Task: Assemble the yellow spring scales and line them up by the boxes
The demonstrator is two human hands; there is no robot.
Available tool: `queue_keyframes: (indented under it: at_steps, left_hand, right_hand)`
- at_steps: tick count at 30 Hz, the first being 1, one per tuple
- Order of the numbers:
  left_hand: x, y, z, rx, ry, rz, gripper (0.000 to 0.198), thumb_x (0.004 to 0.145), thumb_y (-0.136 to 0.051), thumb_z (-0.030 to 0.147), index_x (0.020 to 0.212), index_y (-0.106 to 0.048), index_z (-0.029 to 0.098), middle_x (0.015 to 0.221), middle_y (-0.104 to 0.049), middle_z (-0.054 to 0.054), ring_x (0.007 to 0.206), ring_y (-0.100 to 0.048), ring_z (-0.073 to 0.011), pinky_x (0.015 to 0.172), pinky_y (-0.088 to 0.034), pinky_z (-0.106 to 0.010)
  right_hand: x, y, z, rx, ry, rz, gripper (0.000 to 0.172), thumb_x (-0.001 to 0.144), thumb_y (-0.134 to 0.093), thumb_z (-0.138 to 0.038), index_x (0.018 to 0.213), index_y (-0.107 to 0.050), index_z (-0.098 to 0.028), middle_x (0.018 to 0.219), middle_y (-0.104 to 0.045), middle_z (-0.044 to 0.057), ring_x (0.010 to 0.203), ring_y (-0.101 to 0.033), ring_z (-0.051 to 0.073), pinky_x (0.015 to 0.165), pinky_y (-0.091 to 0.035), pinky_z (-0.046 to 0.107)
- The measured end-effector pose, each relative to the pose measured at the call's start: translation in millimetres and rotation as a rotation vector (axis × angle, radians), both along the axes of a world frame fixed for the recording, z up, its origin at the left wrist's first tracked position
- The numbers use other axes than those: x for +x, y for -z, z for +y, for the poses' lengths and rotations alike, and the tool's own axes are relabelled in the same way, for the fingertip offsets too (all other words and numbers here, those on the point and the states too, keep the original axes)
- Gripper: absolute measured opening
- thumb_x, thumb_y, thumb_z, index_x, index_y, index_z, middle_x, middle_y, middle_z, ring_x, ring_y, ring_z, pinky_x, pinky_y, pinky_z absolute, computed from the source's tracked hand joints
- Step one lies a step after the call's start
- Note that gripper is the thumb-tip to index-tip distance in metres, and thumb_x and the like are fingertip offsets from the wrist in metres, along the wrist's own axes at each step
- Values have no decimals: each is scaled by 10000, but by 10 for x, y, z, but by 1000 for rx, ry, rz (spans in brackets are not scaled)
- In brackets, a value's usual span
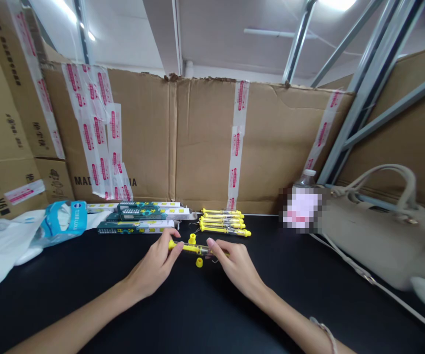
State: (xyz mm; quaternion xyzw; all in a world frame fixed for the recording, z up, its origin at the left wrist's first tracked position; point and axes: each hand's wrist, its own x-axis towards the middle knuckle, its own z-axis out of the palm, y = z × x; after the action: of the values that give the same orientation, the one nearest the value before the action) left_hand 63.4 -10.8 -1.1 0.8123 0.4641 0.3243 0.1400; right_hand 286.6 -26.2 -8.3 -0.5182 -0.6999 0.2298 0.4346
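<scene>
A clear tubular spring scale (190,249) with yellow ends lies level between my two hands, just above the black table. My left hand (156,259) pinches its yellow left end between thumb and fingers. Closed around the other end is my right hand (233,259), whose fingers hide part of the tube. A small metal hook shows below the right fingertips. One yellow cap (192,239) sits right behind the tube, and a second yellow cap (199,263) stands on the table in front of it. Behind the hands lies a row of several similar spring scales (222,223).
Several slim printed boxes (136,227) are stacked behind my left hand. A white and blue plastic packet (65,220) lies at the left. A bottle (309,178) and a beige handbag (385,231) with its strap occupy the right. A taped cardboard wall (201,147) closes the back.
</scene>
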Motion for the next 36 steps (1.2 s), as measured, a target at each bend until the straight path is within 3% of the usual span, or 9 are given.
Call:
queue_keyframes:
  at_steps: [4,8,19,26,31,36]
  left_hand:
    - [-9,-1,40,51,33,68,309,1035,-306,402,938,-536,221,889,-611,-18,793,-614,-182,744,-481,-308]
    - [-18,-26,85,132,3,129,401,1013,-273,381,717,-488,219,739,-570,-34,765,-568,-226,783,-436,-375]
    - [11,24,112,38,-120,79,510,1002,-172,398,547,-332,233,544,-489,-15,516,-505,-167,568,-306,-305]
    - [67,71,118,-51,-126,-52,541,980,-238,420,487,-367,240,474,-469,-12,474,-485,-177,568,-279,-313]
    - [31,152,200,-152,-154,-262,513,918,-376,509,521,-545,232,529,-585,-50,568,-585,-227,602,-393,-319]
    - [-81,140,366,-289,-191,-474,568,787,-452,728,536,-523,223,481,-505,-8,495,-498,-192,512,-362,-291]
  right_hand:
    - [9,12,43,-2,87,4,712,984,-349,-615,607,-752,-165,519,-621,18,501,-532,152,523,-352,248]
    - [-11,13,40,39,93,-30,753,1012,-303,-575,537,-734,-181,465,-606,15,458,-541,144,508,-363,245]
    - [66,70,19,438,14,-235,555,1033,-369,-328,540,-581,-187,456,-602,2,371,-529,98,480,-330,232]
    - [176,29,62,649,-56,-278,418,954,-478,-216,539,-526,-203,433,-506,-25,363,-357,89,471,-223,301]
    - [283,-72,53,626,-91,-159,291,850,-669,-356,597,-615,-221,498,-549,-31,421,-405,93,478,-271,278]
    - [353,-131,120,464,71,196,144,902,-657,-357,869,-655,-217,593,-571,-31,485,-487,108,501,-379,241]
